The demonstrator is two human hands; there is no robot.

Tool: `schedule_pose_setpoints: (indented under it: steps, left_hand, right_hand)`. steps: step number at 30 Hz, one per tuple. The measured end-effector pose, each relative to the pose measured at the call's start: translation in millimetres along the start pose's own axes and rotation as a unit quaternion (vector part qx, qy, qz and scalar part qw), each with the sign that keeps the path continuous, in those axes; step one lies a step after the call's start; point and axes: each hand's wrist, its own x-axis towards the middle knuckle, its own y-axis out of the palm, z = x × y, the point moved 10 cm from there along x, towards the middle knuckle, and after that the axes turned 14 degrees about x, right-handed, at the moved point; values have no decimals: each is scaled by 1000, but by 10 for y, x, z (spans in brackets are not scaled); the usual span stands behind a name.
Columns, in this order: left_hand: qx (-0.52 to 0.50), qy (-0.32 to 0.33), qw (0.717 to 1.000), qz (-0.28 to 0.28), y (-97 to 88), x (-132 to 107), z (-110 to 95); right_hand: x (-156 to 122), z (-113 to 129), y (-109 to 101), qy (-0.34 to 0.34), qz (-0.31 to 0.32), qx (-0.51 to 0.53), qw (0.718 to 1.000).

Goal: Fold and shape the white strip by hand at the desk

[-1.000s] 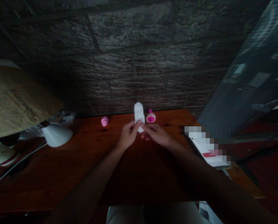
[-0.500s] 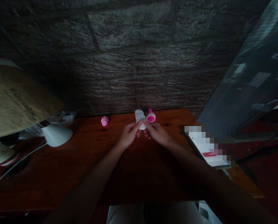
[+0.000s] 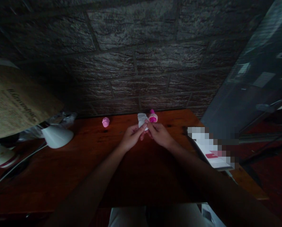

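Between my two hands is a flat white piece, soft-looking and rounded at the edges; whether it is clay or paper I cannot tell. My left hand grips its lower left side, thumb on top. The thumb and fingers of my right hand pinch its lower right side, close to the other thumb. Just behind my right hand lies a pink, hollow-ended object with a brighter magenta inside and tip. Further left on the table sits a small pink crumpled lump.
The wooden table meets a dark stone-block wall. On the left are a brown paper bag, a white cone-shaped object with a cable, and a white cup-like object. A partly blurred-out device lies at the right edge.
The white piece's upper end sits slightly lower and looks more bent. My right thumb has shifted up and inward over it, nearer the left thumb.
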Motion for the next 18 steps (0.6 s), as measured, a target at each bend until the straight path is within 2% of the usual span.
schedule_pose_setpoints:
  steps: [6, 13, 15, 18]
  left_hand:
    - [-6, 1, 1000, 17, 42, 2, 13]
    - [5, -3, 999, 39, 73, -21, -6]
    - [-9, -15, 1000, 21, 46, -7, 21]
    - [-79, -52, 994, -55, -86, 21, 126]
  right_hand:
    - [-13, -4, 4, 12, 2, 3, 1000]
    - [-26, -10, 97, 44, 58, 0, 997]
    - [-21, -21, 84, 41, 54, -9, 998]
    - [-21, -51, 67, 46, 48, -16, 998]
